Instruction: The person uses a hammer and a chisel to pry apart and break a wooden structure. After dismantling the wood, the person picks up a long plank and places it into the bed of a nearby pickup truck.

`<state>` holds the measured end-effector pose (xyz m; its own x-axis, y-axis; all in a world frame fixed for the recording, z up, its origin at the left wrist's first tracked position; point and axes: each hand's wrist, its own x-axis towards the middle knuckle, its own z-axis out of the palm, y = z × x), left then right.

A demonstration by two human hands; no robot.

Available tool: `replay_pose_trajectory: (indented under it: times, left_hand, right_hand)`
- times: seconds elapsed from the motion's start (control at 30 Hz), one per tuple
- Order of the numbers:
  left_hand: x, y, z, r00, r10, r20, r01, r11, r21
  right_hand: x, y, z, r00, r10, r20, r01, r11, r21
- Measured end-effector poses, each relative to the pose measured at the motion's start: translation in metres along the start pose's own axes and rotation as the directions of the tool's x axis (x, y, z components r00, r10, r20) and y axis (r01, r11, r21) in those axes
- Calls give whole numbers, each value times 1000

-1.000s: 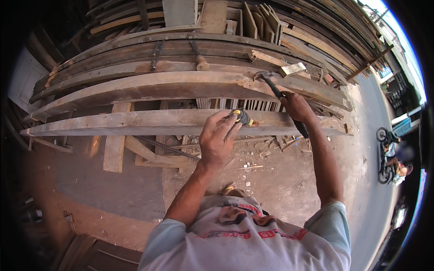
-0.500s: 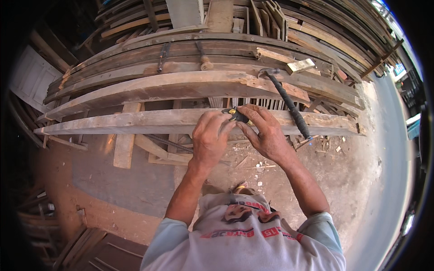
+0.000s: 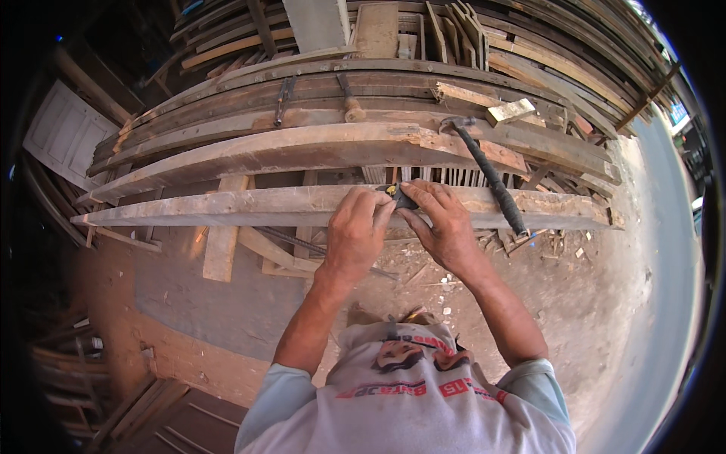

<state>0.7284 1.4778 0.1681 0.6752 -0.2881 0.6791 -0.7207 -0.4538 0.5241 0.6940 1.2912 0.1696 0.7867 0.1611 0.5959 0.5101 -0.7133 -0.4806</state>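
A small black-and-yellow tape measure (image 3: 404, 198) is held between my two hands, over the top of the nearest wooden beam (image 3: 287, 199). My right hand (image 3: 445, 225) curls round its dark body, thumb underneath. The fingers of my left hand (image 3: 355, 227) are pinched together at its yellow side; their tips partly hide it. I cannot make out any drawn-out tape. To the right, a hammer (image 3: 484, 166) with a black-wrapped handle lies across the beams, its handle end jutting past the near edge.
Behind lie more long beams (image 3: 265, 150), with a wooden-handled chisel (image 3: 352, 106), pincers (image 3: 284, 102) and a pale wood block (image 3: 510, 112) on them. Stacked planks (image 3: 560, 68) fill the back. A short board (image 3: 220, 250) sticks out toward me at left. Wood scraps litter the floor.
The view has shifted slightly, so the beams sit a little farther right. My left fingers have closed tighter together at the tape measure; both hands stay over the same beam.
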Motion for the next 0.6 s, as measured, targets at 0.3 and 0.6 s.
replay_pose_trajectory:
  times: [0.3,0.6]
  left_hand:
    - [12,-6,-9,930,-190,314,239,963,-125]
    - [-14,0,17,990,64,126,-76,993,92]
  right_hand:
    - [-4,-2,2,999,23,-34,-23,1000,8]
    - [-4,-6,6,998,4,-59,-7,998,-59]
